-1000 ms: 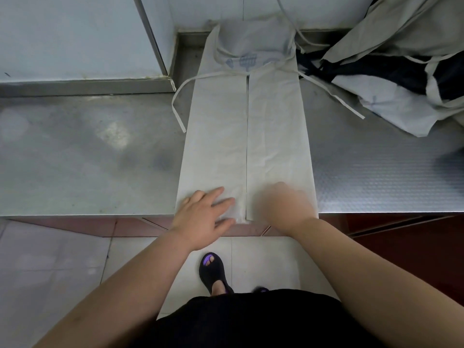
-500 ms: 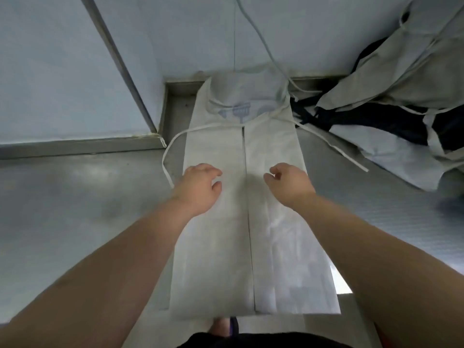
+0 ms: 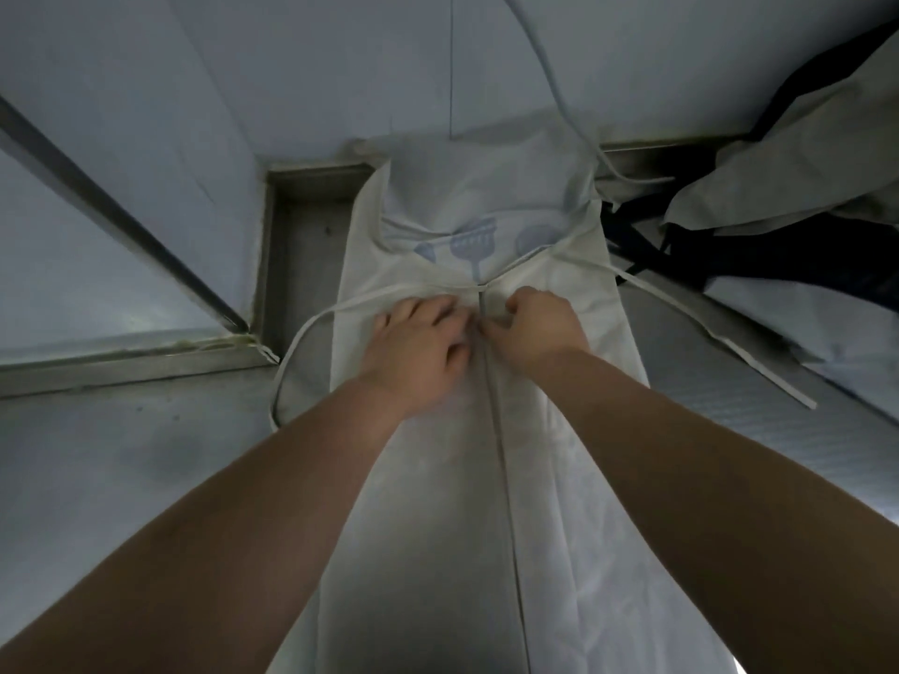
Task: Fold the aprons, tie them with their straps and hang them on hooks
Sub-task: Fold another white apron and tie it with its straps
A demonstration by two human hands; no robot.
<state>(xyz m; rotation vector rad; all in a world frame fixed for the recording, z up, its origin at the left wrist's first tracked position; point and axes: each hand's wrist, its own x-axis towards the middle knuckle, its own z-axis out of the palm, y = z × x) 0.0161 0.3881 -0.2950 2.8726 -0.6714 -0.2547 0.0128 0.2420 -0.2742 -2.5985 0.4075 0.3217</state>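
A white apron (image 3: 452,503) lies lengthwise on the steel counter (image 3: 146,469), both side flaps folded in so they meet along a centre seam. Its bib with blue utensil prints (image 3: 474,243) points at the wall. My left hand (image 3: 418,355) and my right hand (image 3: 540,333) sit on either side of the seam near the waist, fingers curled into the flap edges. A waist strap (image 3: 292,362) loops off to the left, another strap (image 3: 720,342) trails off to the right.
A heap of other aprons, white and dark (image 3: 759,226), lies at the back right of the counter. The wall (image 3: 340,65) stands right behind the bib, with a steel ledge and recess (image 3: 306,221) at the back left. A cord (image 3: 549,75) hangs down the wall.
Both hands travelled from the apron's near hem up along the seam to the waist, and their fingers closed on the flap edges. The view moved forward over the counter.
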